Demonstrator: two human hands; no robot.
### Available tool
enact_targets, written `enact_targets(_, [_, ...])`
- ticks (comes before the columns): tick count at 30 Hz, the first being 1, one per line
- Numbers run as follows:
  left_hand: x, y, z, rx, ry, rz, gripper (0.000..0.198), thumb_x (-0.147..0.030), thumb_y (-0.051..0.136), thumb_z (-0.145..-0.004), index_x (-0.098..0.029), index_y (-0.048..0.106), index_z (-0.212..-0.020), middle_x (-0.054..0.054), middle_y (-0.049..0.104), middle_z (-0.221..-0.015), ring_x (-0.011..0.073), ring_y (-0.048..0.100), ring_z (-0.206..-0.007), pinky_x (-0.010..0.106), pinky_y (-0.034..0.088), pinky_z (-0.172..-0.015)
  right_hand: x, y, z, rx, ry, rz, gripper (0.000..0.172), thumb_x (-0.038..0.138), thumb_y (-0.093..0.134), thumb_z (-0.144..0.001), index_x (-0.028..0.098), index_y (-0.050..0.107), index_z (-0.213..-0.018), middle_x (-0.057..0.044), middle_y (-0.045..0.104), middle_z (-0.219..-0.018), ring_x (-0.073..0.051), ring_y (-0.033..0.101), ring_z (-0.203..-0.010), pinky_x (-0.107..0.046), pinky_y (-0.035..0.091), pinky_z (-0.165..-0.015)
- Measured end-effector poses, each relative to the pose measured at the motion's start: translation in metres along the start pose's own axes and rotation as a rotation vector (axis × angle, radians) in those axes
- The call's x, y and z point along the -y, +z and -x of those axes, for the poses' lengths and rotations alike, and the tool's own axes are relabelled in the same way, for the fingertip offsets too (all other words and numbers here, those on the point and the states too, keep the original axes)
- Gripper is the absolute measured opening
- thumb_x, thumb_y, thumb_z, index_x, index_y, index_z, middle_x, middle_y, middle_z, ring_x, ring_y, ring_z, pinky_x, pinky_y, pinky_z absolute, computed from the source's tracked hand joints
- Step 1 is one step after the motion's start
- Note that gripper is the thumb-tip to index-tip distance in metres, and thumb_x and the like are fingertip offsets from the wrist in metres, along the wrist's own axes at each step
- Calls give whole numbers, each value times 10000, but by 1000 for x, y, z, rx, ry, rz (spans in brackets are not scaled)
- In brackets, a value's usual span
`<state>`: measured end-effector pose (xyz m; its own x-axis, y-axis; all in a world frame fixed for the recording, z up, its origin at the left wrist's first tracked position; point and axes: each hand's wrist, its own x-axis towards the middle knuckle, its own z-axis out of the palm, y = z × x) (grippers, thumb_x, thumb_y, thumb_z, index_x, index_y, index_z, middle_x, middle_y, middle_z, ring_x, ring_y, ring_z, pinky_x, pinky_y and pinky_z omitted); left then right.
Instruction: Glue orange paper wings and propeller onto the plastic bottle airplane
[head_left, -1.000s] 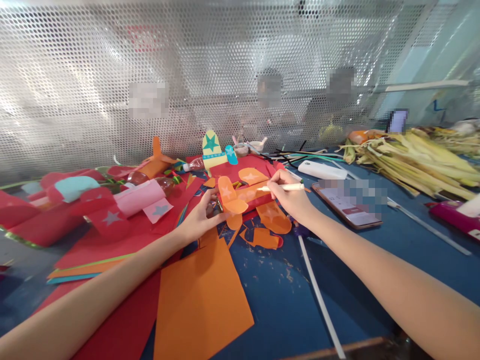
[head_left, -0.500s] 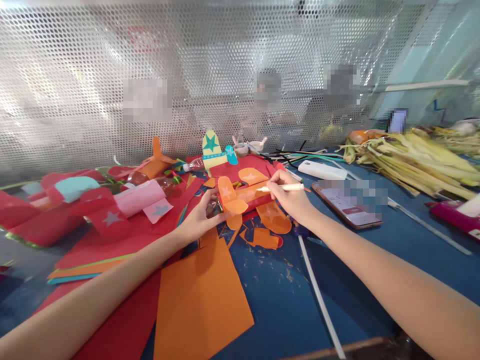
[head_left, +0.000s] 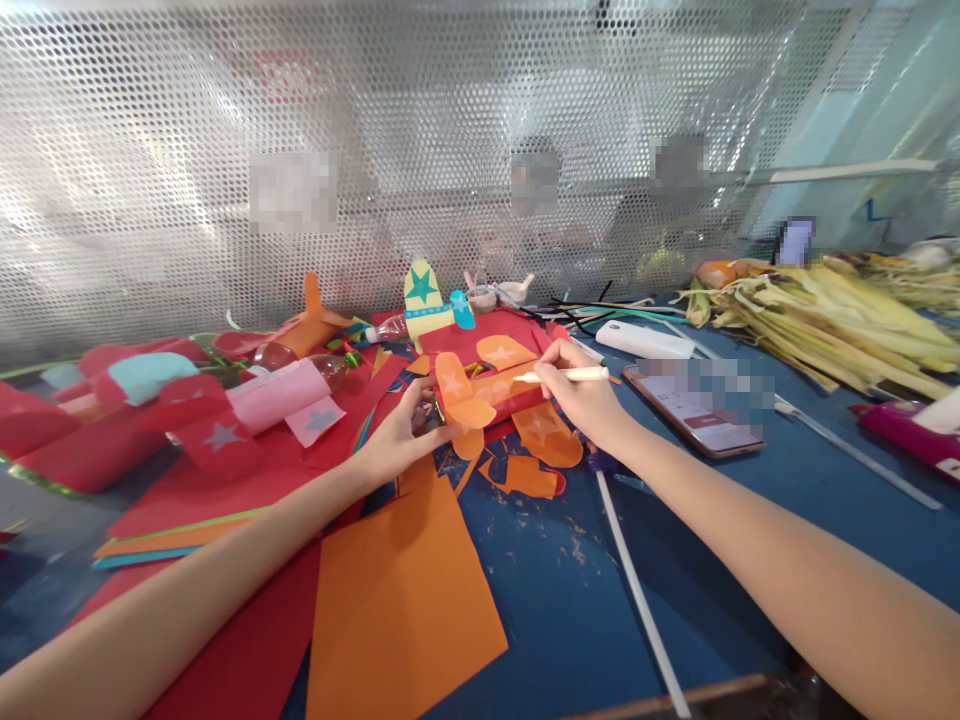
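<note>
An orange paper airplane model with pale stars on its wings and tail lies before me on the blue table. My left hand grips its tail end, thumb on the near side and fingers partly hidden behind it. In my right hand is a white marker pen, held in a writing grip. The pen's tip touches or hovers just over the airplane's body; I cannot tell which. Cut orange scraps lie just in front of the airplane.
An orange paper sheet overlaps red sheets at the near left. Red and pink paper planes crowd the left. On the right lie a phone, a white box-shaped object and dried husks. A perforated screen stands behind.
</note>
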<state>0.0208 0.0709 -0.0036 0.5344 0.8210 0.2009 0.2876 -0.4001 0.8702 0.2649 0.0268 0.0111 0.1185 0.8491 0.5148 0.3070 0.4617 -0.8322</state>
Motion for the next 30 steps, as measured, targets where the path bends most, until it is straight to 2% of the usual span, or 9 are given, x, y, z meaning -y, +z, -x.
enact_targets(30, [-1,0,0,4,13,10,584,-438,676,-755,-207,390,-1209,97,561,-1167,237,622,-1041,328,525,-848,-1,0,0,-1,-12,8,184,212,505,-782,232,412,-625,65,453,-517,-113,425,-505,-265,324,-536])
